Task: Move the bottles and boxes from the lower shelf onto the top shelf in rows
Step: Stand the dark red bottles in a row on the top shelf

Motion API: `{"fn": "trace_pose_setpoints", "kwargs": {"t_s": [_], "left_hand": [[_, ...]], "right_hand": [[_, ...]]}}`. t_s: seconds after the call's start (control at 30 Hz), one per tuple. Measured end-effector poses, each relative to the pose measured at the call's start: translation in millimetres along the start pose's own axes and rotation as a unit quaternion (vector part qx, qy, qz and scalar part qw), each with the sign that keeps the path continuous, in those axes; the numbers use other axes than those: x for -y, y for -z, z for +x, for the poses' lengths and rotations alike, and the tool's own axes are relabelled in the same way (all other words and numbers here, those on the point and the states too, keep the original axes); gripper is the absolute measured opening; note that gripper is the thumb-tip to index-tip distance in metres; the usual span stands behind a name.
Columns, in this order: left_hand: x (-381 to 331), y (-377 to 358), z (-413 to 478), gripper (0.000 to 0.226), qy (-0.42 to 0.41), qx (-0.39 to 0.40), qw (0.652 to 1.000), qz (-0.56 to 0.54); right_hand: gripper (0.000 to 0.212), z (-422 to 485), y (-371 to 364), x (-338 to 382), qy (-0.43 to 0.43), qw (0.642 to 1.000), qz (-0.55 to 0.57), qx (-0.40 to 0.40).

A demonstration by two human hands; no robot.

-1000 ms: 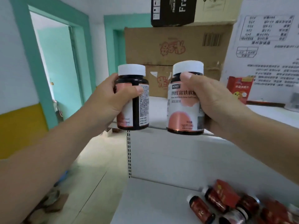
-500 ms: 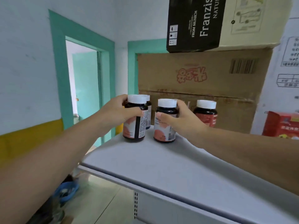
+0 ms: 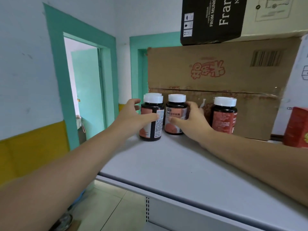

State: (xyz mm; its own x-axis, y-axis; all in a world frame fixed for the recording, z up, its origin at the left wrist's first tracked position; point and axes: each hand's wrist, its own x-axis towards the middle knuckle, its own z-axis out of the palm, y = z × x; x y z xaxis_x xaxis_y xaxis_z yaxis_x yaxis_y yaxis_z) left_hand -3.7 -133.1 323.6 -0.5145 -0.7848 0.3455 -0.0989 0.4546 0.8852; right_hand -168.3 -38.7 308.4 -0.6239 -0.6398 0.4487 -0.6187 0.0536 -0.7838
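**Grips on two shelved bottles**

Right grip (image 3: 191, 120) clasped the middle bottle (image 3: 175, 112); left grip (image 3: 131, 114) lay loose, thumb on the left bottle (image 3: 158, 127), fingers spread. Both stood on the top shelf (image 3: 166, 164); I judged they needed squaring with the third bottle (image 3: 224, 115).

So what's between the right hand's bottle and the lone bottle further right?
Only the right hand, gripping its bottle; nothing else stands in the gap before the lone bottle. Head view.

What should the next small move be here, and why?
Probably release and draw both hands back: the left bottle and middle bottle stand upright on the top shelf; the left hand touches by its thumb only, the right hand grips.
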Motion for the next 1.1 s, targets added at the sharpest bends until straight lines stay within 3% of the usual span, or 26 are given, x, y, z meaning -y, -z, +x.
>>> {"fn": "trace_pose_setpoints", "kwargs": {"t_s": [0.07, 0.2, 0.3, 0.43, 0.67, 0.77, 0.97, 1.03, 1.1], "left_hand": [[4, 0, 0, 0.081, 0.025, 0.012, 1.0, -0.004], [9, 3, 1, 0.054, 0.043, 0.034, 0.997, -0.059], [11, 2, 4, 0.067, 0.055, 0.022, 0.996, -0.073], [11, 1, 4, 0.067, 0.06, 0.032, 0.993, -0.093], [13, 0, 7, 0.04, 0.061, 0.053, 0.989, -0.124], [13, -2, 6, 0.042, 0.054, 0.055, 0.992, -0.103], [12, 4, 4, 0.067, 0.046, 0.071, 0.995, -0.05], [11, 7, 5, 0.069, 0.043, 0.084, 0.996, 0.002], [7, 14, 4, 0.068, 0.024, 0.116, 0.987, 0.105]], "right_hand": [[0.076, 1, -1, -2, 0.005, 1.0, -0.012, 0.0], [0.075, 2, -3, -4, 0.001, 1.0, -0.003, 0.002], [0.072, 1, -3, -2, 0.009, 1.0, 0.002, 0.008], [0.068, 1, -3, 0, 0.015, 1.0, 0.002, 0.018], [0.069, 0, -2, 2, 0.016, 1.0, -0.012, 0.021], [0.07, -2, -2, 3, 0.013, 0.999, -0.025, 0.022], [0.069, -6, 0, 12, -0.04, 0.995, -0.076, 0.058], [0.067, -14, 7, 22, -0.065, 0.986, -0.119, 0.097], [0.051, -26, 19, 36, -0.069, 0.971, -0.176, 0.148]]}}
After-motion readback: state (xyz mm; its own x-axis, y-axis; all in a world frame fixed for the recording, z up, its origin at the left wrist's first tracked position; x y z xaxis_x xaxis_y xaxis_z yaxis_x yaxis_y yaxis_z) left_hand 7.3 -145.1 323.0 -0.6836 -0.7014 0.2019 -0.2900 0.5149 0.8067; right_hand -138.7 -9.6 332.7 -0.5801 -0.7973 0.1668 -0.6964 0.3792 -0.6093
